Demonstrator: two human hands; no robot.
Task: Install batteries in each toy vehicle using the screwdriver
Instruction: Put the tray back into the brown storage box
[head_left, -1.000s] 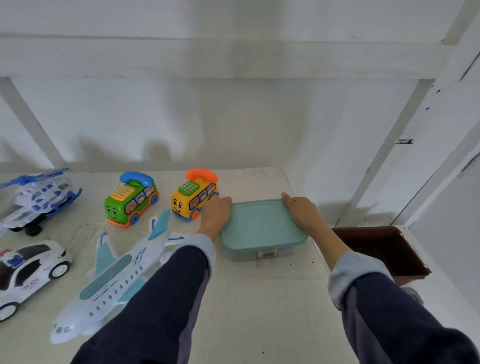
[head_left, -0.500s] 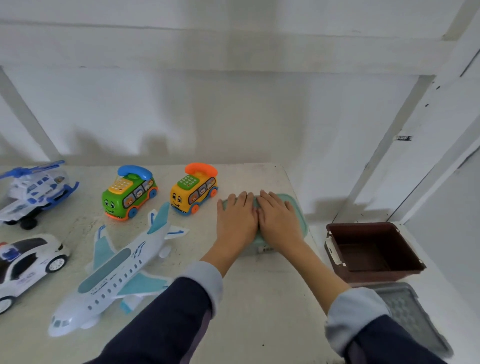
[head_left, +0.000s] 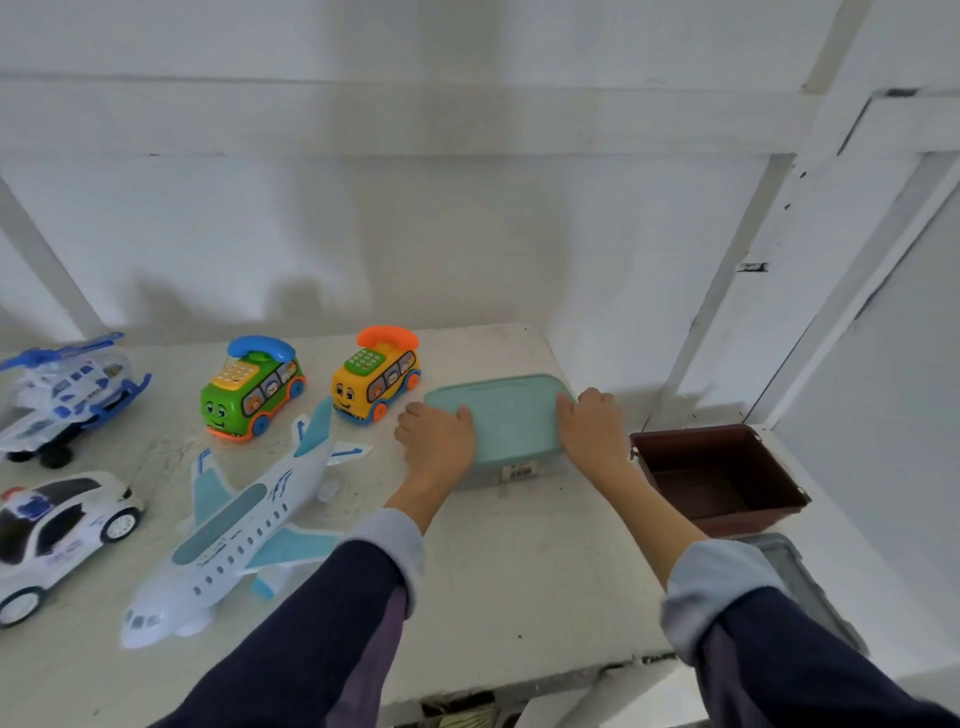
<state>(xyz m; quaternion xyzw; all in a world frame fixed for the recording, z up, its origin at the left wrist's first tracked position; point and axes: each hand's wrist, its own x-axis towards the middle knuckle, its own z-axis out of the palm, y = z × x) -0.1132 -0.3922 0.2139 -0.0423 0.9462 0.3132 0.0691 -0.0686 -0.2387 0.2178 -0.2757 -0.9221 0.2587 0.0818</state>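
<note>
A teal-lidded box (head_left: 506, 421) sits at the far right of the desk (head_left: 519, 561), its contents hidden under the lid. The left hand (head_left: 439, 441) grips its left edge and the right hand (head_left: 592, 428) its right edge, fingers curled over the rim. Left of it stand a yellow bus (head_left: 375, 375), green bus (head_left: 252, 387), airplane (head_left: 244, 525), helicopter (head_left: 67, 395) and police car (head_left: 52, 530), the last cut off. A brown bin (head_left: 727, 478) lies right.
</note>
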